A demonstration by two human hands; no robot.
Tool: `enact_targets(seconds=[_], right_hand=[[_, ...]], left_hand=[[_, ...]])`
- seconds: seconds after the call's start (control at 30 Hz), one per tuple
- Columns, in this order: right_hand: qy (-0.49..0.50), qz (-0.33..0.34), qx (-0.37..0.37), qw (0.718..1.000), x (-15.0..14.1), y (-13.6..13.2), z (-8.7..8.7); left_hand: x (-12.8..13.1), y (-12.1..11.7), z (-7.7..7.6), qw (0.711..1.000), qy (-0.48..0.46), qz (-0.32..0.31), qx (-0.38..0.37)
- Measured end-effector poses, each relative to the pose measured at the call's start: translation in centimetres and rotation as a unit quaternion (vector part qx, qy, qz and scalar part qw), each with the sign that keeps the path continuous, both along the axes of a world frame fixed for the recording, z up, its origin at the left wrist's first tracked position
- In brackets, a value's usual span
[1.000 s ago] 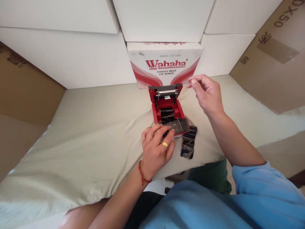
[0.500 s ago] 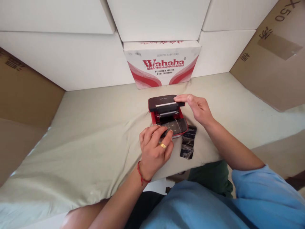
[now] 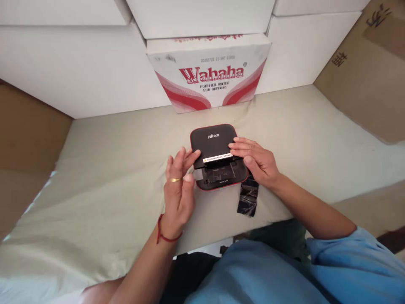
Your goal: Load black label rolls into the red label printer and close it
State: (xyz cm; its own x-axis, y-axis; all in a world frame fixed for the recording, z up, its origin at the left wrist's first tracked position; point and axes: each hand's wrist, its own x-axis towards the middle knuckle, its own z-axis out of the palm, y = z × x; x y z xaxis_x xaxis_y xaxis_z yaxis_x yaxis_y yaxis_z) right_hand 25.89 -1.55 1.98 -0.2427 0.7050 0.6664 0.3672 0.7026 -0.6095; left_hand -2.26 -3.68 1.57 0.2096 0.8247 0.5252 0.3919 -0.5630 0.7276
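The device (image 3: 218, 147) sits on the pale cloth (image 3: 126, 160), at twelve o'clock from the person and a short way in from the near edge. It is squarish, with rounded corners, matt black on top and trimmed with a thin red line all round. Its lid (image 3: 211, 146) covers the back and middle and bears a small white logo; along the near edge runs a white label (image 3: 217, 158) with a yellow triangle at its left end. Below that edge, on the six o'clock side, shows a recessed front with a glossy dark patch (image 3: 221, 173) and tiny pale lettering under it. Whether the lid is fully down I cannot tell.

The left hand (image 3: 179, 183), at eight o'clock, is open — fingers parted, one tip on the lid's left edge, thumb raised clear. The right hand (image 3: 257, 162), at three o'clock, is also open, its fingers laid nearly flat on the lid's right side and its thumb by the near right corner. Neither closes round anything.

At five o'clock from the device lies a crinkled, shiny black strip (image 3: 248, 198) — its far end meets the corner. At twelve o'clock stands a red-and-white box (image 3: 210, 74).
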Motion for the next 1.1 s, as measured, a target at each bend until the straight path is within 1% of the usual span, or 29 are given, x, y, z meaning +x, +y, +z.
enact_targets(seconds=[0.07, 0.27, 0.33, 0.4, 0.47, 0.53, 0.63, 0.73, 0.8, 0.87, 0.97, 1.1], right_hand=[[0.001, 0.003, 0.005, 1.000, 0.0, -0.1, -0.1], [-0.013, -0.017, 0.010, 1.000, 0.1, 0.0, -0.6], [-0.025, -0.028, 0.008, 0.999, 0.1, 0.0, -0.5], [-0.044, -0.034, 0.009, 0.998, 0.0, -0.3, -0.3], [-0.059, -0.026, 0.017, 0.998, -0.2, -0.7, -0.1], [-0.069, 0.004, 0.046, 0.997, -0.3, -1.3, 0.0], [-0.087, 0.050, 0.090, 0.991, -0.3, -1.9, -0.2], [-0.089, 0.045, 0.087, 0.991, 0.0, -2.1, -0.5], [-0.090, 0.032, 0.082, 0.992, 0.1, -2.1, -0.7], [-0.098, 0.031, 0.079, 0.992, 0.2, -2.2, -0.6], [-0.100, 0.037, 0.084, 0.991, 0.0, -2.5, -0.2], [-0.078, 0.035, 0.140, 0.986, -0.4, -2.6, 0.5]], left_hand=[[-0.4, 0.3, 0.0, 1.000, 0.016, -0.003, 0.003], [-0.3, 0.2, 0.5, 0.994, 0.097, 0.022, 0.052], [-0.3, 0.2, 0.6, 0.992, 0.106, 0.028, 0.059], [-0.3, 0.4, 0.6, 0.994, 0.095, 0.033, 0.046], [-0.3, 0.6, 0.5, 0.997, 0.068, 0.035, 0.015], [-0.3, 0.8, 0.2, 0.999, 0.032, 0.034, -0.021], [0.1, 1.1, -0.4, 0.995, -0.058, 0.022, -0.081], [0.7, 1.2, -1.2, 0.974, -0.181, -0.001, -0.140], [0.8, 1.4, -1.7, 0.957, -0.234, -0.017, -0.169], [0.8, 1.7, -2.1, 0.947, -0.255, -0.023, -0.193], [0.5, 2.0, -2.6, 0.939, -0.255, -0.020, -0.228], [0.0, 2.1, -2.7, 0.925, -0.257, -0.026, -0.278]])
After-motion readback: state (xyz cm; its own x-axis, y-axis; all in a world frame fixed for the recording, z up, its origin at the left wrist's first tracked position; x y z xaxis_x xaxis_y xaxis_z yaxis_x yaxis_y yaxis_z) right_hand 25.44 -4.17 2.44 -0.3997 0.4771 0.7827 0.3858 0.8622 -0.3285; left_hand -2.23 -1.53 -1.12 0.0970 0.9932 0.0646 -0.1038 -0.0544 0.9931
